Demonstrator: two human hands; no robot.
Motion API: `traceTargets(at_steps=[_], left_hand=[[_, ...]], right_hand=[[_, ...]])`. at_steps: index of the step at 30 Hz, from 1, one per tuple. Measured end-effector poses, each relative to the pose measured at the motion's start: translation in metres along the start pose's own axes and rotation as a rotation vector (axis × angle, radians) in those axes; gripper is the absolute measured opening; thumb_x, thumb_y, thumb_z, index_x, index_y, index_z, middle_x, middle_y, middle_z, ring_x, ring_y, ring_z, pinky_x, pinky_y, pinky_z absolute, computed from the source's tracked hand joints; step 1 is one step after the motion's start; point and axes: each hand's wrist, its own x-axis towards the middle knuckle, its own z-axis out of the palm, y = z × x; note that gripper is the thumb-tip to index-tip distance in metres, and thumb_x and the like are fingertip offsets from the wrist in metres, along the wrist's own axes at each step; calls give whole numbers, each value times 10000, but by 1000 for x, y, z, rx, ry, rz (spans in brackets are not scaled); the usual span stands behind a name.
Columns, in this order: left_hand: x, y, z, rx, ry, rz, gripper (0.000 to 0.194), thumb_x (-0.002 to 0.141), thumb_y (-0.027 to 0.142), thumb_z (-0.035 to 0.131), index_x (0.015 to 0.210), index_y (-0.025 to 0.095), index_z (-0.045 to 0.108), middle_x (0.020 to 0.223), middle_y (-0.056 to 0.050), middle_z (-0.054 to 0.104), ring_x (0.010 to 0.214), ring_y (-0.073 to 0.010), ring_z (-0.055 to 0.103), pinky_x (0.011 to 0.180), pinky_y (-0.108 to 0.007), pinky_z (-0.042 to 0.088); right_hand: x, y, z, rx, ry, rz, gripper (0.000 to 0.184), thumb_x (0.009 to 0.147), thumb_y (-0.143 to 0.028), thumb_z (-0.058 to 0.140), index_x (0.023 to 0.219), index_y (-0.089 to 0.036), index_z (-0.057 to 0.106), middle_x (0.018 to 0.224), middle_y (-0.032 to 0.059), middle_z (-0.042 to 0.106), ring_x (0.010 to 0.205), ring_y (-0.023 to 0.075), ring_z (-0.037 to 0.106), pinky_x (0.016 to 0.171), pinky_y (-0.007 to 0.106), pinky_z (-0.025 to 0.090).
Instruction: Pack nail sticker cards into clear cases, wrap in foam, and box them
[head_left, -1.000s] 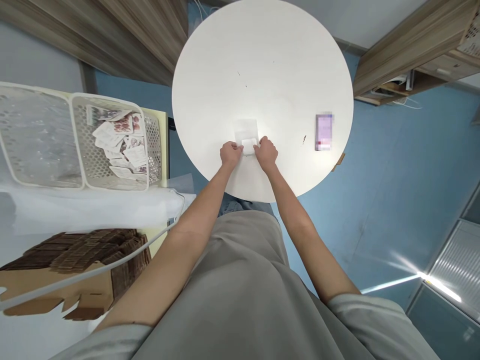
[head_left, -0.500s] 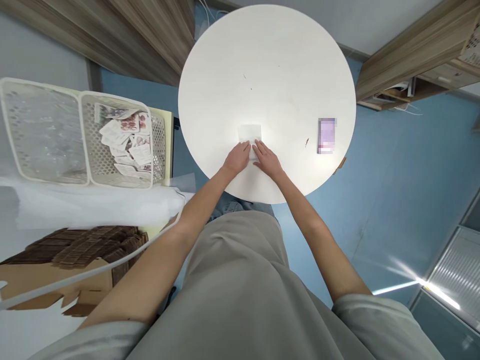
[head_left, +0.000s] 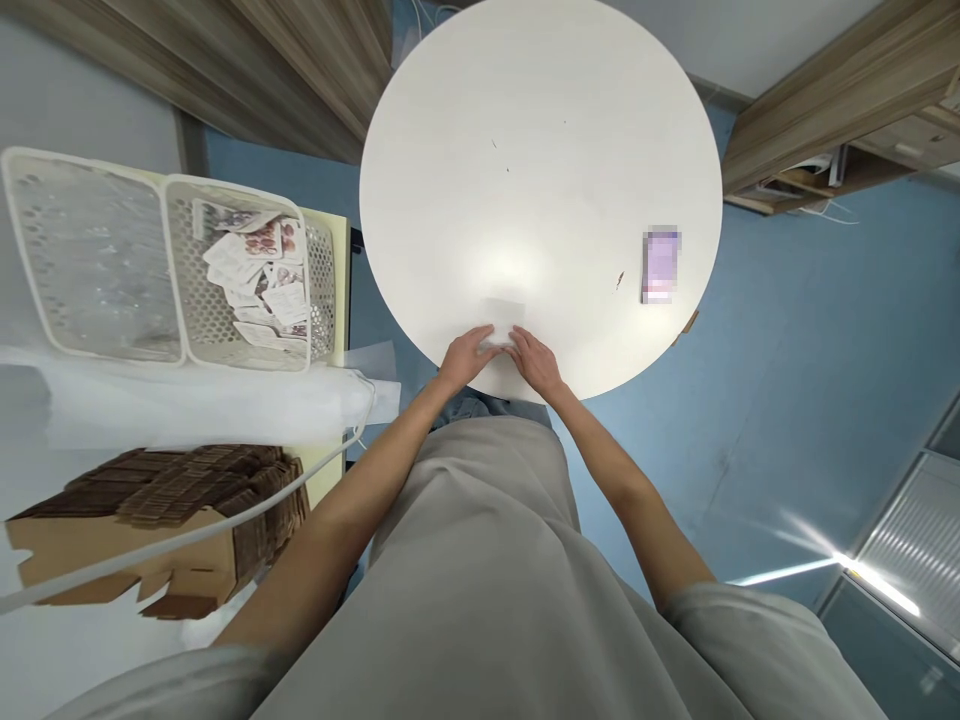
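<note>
Close to the near edge of the table (head_left: 540, 110), a small sheet (head_left: 504, 308) is lying between my hands, its far part spreading flat, thin and greyish, its near part showing whiter and looking thicker. My left hand (head_left: 465, 360) and right hand (head_left: 535, 362) are holding that near part from either side, each pinching it between thumb and fingers; the thumb tips are nearly meeting on my side of it. The round white tabletop is shining just beyond the sheet and bearing a few dark specks. Toward its right side a purple block (head_left: 661, 265) is lying, blurred by large pixels. On my left, two white baskets (head_left: 322, 290) are standing side by side, one holding clear plastic, the other printed packets (head_left: 259, 280). Nearer me, white film (head_left: 195, 405) and brown cartons (head_left: 172, 530) are lying. Blue floor (head_left: 780, 380) is stretching below, wooden furniture (head_left: 817, 120) standing beyond.
</note>
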Motion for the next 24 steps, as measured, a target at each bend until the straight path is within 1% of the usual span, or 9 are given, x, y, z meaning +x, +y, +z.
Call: traceTargets(at_steps=[3, 5, 7, 9, 13, 17, 20, 22, 24], left_hand=[[17, 10, -7, -40, 48, -148, 291, 962, 426, 767, 1201, 262, 791, 1274, -98, 792, 1251, -319, 716, 1106, -417, 545], [31, 15, -8, -12, 67, -259, 219, 932, 451, 789, 991, 240, 778, 1016, -88, 794, 1053, -311, 736, 961, -405, 571], [44, 18, -7, 25, 85, -344, 267, 906, 469, 811, 821, 242, 700, 840, -60, 730, 921, -289, 704, 873, -396, 557], [55, 20, -3, 35, 118, -398, 319, 894, 457, 822, 752, 247, 628, 779, -40, 676, 879, -271, 674, 846, -390, 537], [69, 25, 1, 1, 158, -482, 298, 860, 383, 857, 795, 244, 601, 815, -33, 655, 907, -269, 667, 866, -395, 520], [70, 26, 3, -13, 205, -478, 363, 811, 369, 917, 978, 240, 621, 1037, -59, 709, 1016, -268, 677, 961, -413, 531], [60, 24, 5, -19, 313, -478, 518, 808, 383, 932, 1172, 223, 600, 1277, -124, 673, 1171, -280, 663, 1050, -422, 517], [51, 22, 6, -46, 349, -519, 564, 840, 417, 913, 1242, 211, 576, 1329, -152, 650, 1255, -294, 643, 1086, -425, 505], [42, 19, 4, -80, 336, -556, 555, 877, 442, 882, 1267, 201, 569, 1330, -164, 650, 1284, -300, 636, 1096, -423, 503]], right_hand=[[17, -7, -11, -11, -6, 98, 453, 1178, -429, 400, 1544, -240, 587, 1565, 151, 631, 1336, 311, 681, 1097, 436, 582], [30, -11, -19, -27, 10, 154, 472, 1173, -444, 401, 1570, -245, 561, 1532, 151, 631, 1195, 299, 723, 995, 405, 607], [43, -14, -26, -37, 47, 188, 481, 1161, -432, 427, 1584, -237, 548, 1528, 156, 604, 1141, 285, 715, 939, 390, 610], [57, -15, -33, -53, 85, 193, 449, 1142, -380, 466, 1541, -217, 591, 1519, 165, 583, 1188, 291, 673, 950, 400, 603], [81, -16, -44, -108, 83, 126, 347, 1078, -201, 523, 1372, -179, 706, 1442, 168, 615, 1324, 322, 564, 1109, 471, 524], [97, -17, -53, -103, -23, 94, 332, 1035, -127, 555, 1320, -184, 715, 1351, 153, 661, 1267, 321, 591, 1106, 487, 513], [96, -15, -52, -66, -21, 181, 252, 1021, -170, 622, 1258, -200, 702, 1333, 147, 664, 1210, 318, 623, 1031, 467, 547], [87, -16, -44, -17, 1, 295, 209, 1014, -229, 671, 1221, -198, 676, 1301, 144, 680, 1136, 308, 657, 984, 453, 560], [71, -18, -31, 55, 28, 414, 207, 1007, -298, 707, 1176, -197, 647, 1223, 130, 716, 1067, 292, 686, 960, 435, 561]])
